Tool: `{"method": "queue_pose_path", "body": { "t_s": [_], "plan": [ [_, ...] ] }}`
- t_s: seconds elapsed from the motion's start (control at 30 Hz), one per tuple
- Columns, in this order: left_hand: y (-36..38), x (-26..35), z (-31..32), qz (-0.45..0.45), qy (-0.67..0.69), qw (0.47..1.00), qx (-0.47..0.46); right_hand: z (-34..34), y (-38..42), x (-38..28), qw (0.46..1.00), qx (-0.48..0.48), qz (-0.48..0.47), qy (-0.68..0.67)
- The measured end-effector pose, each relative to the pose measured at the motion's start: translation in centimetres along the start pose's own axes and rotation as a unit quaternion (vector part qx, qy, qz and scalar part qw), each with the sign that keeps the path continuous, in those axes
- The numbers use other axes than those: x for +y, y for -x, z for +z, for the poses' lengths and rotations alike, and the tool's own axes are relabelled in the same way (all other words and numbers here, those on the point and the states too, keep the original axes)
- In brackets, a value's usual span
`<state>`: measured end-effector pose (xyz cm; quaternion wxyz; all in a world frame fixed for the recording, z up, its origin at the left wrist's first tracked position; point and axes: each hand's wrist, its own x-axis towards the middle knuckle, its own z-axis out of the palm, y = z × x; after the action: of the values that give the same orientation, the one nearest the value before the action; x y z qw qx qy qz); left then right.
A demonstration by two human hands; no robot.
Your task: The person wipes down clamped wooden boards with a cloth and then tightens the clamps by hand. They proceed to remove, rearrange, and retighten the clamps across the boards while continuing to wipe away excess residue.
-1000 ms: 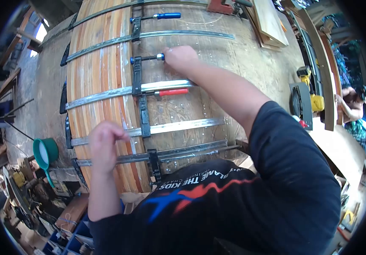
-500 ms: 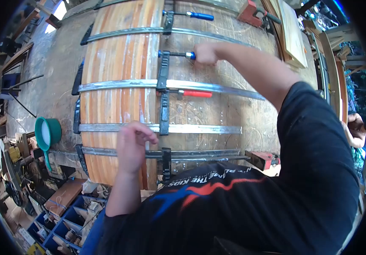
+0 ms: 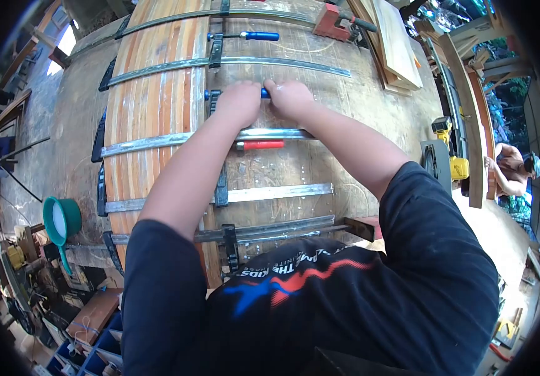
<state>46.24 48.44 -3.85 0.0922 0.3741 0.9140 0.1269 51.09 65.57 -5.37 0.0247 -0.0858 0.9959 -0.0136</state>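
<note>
A panel of glued wooden strips [image 3: 148, 106] lies under several metal bar clamps, one of whose bars [image 3: 148, 145] crosses it in the middle. My left hand [image 3: 240, 104] is closed around the screw end of one clamp, beside its black sliding jaw [image 3: 214, 95]. My right hand [image 3: 289, 99] grips the same clamp's blue handle [image 3: 264, 93], mostly covered by the fingers. Both hands nearly touch. Just below them is a red clamp handle [image 3: 264, 145]; another blue handle [image 3: 262, 36] sits above.
The worktable [image 3: 307, 163] carries a red clamp [image 3: 336, 24] and pale boards [image 3: 395, 47] at the far right. A green dipper [image 3: 63, 219] is at left. A yellow power tool [image 3: 449, 147] lies right, with another person [image 3: 513, 169] beyond.
My left hand has moved from above the panel up to the clamp screw beside my right hand. The view has shifted, showing more of the right side.
</note>
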Motion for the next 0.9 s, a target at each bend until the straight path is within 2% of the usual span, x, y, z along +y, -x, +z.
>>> {"method": "queue_pose_path", "body": {
  "t_s": [0.1,0.2,0.23,0.33,0.47,0.6,0.67,0.7,0.77,0.8,0.87,0.9],
  "plan": [
    [-2.5,0.9,0.5,-0.059,-0.016,0.994,-0.090,1.6,-0.5,0.7,0.998,0.052,-0.012,-0.022],
    [-3.7,-0.4,3.3,0.005,-0.065,0.998,0.020,3.2,-1.2,0.8,0.996,0.047,0.030,-0.071],
    [-4.1,-0.8,4.3,-0.008,-0.027,0.999,0.046,3.5,-1.5,0.9,0.996,0.013,0.043,-0.081],
    [-4.0,1.3,0.6,-0.082,-0.015,0.993,-0.083,2.0,-2.1,1.0,0.989,-0.063,0.072,-0.112],
    [-5.1,0.4,1.0,-0.072,-0.033,0.989,-0.126,-0.4,-2.2,0.5,0.980,-0.111,0.089,-0.141],
    [-6.4,-0.4,0.8,-0.021,-0.012,0.984,-0.175,-0.9,-3.2,1.1,0.963,-0.198,0.092,-0.161],
    [-7.2,-0.8,0.5,0.032,-0.015,0.976,-0.217,-0.8,-4.1,1.4,0.963,-0.235,0.012,-0.129],
    [-7.6,-0.9,0.3,0.037,-0.012,0.964,-0.264,-0.7,-4.5,2.0,0.961,-0.252,-0.024,-0.111],
    [-8.8,-1.1,-0.4,0.049,-0.008,0.935,-0.351,1.5,-6.1,3.3,0.942,-0.304,0.001,-0.145],
    [-9.2,-1.2,-0.2,0.022,0.006,0.929,-0.369,1.9,-6.3,3.3,0.930,-0.329,0.013,-0.162],
    [-9.5,-1.2,0.3,-0.028,0.023,0.915,-0.402,2.0,-5.9,3.3,0.936,-0.306,-0.021,-0.173],
    [-9.0,-1.4,1.1,-0.024,0.016,0.948,-0.318,1.4,-5.8,3.4,0.939,-0.292,-0.037,-0.176]
  ]
}}
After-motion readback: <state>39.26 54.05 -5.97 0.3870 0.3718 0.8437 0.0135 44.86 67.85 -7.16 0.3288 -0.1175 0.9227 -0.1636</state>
